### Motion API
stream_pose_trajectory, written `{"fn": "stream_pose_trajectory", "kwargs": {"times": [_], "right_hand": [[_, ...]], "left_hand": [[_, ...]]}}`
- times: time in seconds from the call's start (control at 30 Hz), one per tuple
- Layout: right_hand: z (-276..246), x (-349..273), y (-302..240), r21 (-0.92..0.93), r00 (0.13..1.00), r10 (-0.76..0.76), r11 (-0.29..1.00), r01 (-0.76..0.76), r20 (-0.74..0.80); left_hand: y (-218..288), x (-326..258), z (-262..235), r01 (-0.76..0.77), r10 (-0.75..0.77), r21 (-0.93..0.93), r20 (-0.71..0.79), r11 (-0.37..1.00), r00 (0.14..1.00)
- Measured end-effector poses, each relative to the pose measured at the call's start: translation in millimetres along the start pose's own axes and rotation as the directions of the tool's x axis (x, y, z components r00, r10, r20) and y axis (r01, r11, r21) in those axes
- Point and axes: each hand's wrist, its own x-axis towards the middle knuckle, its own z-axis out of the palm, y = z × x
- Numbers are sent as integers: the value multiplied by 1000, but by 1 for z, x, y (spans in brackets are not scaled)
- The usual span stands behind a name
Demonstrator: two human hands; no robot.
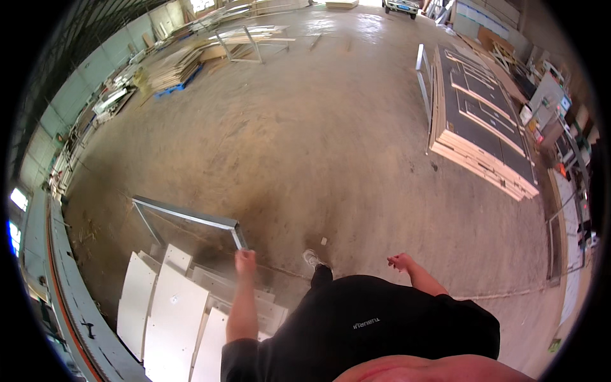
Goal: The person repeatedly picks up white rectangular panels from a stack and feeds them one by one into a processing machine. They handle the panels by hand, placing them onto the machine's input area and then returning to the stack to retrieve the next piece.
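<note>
Left hand (pixel 245 261) is grasping a metal frame (pixel 191 218) at seven o'clock above white panels (pixel 168 309); right hand (pixel 401 261) is hanging loosely clenched, holding nothing.

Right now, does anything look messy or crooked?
Yes. The white boards beside the left hand lie fanned and overlapping, not squared up. The big board stack across the floor looks tidy.
</note>
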Motion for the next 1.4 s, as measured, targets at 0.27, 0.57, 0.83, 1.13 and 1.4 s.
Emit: {"fn": "stream_pose_trajectory", "kwargs": {"times": [0.27,0.57,0.83,1.13,1.4], "right_hand": [[-49,105,-13,-157,986,-164,975,159,-19],[-134,161,-108,-226,987,-144,961,157,70],[-219,269,-252,-478,929,-241,804,354,282],[-147,446,-634,-460,773,-342,649,606,535],[174,482,-913,-290,589,-325,636,715,740]], "left_hand": [[-6,226,-16,279,-669,-843,-123,460,733],[-1,227,-43,156,-663,-923,-129,353,738],[17,174,-59,357,-804,-872,-68,336,591],[15,106,-66,537,-907,-773,-117,339,405],[8,126,-72,946,-951,-291,-304,146,53]]}}
